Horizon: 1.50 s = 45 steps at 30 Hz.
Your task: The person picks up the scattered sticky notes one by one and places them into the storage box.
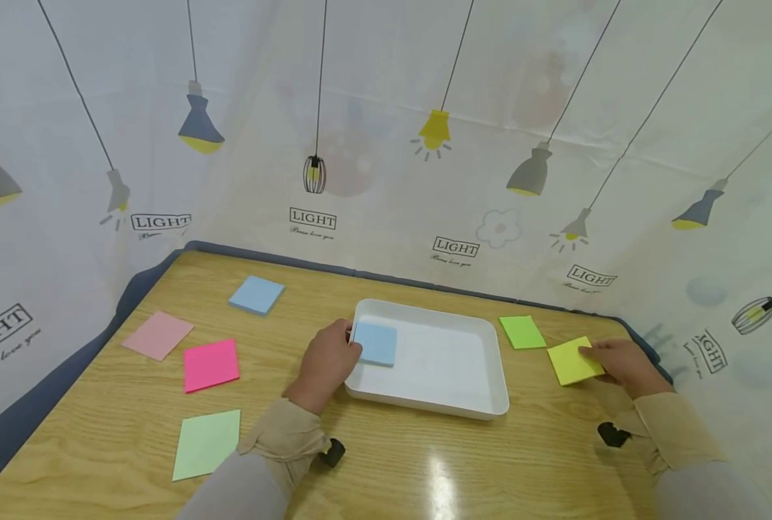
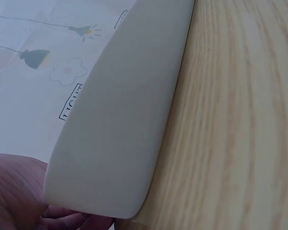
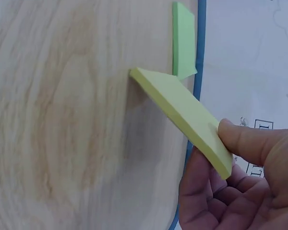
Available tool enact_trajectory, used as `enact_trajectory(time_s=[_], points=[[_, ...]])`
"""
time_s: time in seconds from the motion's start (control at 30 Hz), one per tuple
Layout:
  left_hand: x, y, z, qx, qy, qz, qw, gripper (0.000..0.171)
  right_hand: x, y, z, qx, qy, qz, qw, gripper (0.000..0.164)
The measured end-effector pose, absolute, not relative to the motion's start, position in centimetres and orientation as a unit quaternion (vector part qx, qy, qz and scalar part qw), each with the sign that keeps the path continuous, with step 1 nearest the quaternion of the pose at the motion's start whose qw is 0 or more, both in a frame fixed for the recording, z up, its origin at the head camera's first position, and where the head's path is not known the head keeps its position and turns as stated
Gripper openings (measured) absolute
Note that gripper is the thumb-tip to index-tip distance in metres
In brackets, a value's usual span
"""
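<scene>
My left hand (image 1: 325,365) grips the left wall of a white rectangular tray (image 1: 447,393), with its fingers on the outer side and its thumb at the rim. Inside the tray, by that thumb, lies a blue sticky note pad (image 1: 377,344); whether the thumb touches it I cannot tell. On the right, my right hand (image 1: 622,363) pinches a yellow sticky note pad (image 3: 187,112) between thumb and fingers. The right wrist view shows this pad tilted, its near edge raised off the table. Just beyond it sits a bright green sticky note pad (image 1: 523,332).
To the left on the wooden table (image 1: 386,462) lie another blue pad (image 1: 257,295), a light pink pad (image 1: 158,336), a hot pink pad (image 1: 211,365) and a pale green pad (image 1: 206,442). A lamp-printed curtain (image 1: 386,144) hangs behind the table's dark edge.
</scene>
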<state>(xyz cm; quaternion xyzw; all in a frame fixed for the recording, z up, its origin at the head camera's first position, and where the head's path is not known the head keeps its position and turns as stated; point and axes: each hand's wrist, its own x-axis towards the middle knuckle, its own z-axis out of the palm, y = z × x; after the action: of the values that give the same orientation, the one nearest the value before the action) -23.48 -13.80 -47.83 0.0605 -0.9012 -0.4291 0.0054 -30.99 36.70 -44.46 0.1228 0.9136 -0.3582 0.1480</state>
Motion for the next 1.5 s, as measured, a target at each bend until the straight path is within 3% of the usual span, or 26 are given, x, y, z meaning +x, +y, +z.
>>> enact_trajectory(time_s=[0.2,0.97,1.5], points=[[-23.5,-13.9,-47.8,0.055,-0.903,-0.425,0.008,0.038,-30.7,35.1,-43.4,0.085,0.913,-0.369,0.151,0.056],[-23.7,-13.5,-47.9,0.059,-0.905,-0.421,0.0,0.038,-29.8,30.7,-40.1,0.048,0.905,-0.404,0.121,0.065],[-23.5,-13.7,-47.8,0.067,-0.9,-0.43,-0.007,0.038,-29.6,25.9,-40.2,0.001,0.882,-0.459,0.106,0.052]])
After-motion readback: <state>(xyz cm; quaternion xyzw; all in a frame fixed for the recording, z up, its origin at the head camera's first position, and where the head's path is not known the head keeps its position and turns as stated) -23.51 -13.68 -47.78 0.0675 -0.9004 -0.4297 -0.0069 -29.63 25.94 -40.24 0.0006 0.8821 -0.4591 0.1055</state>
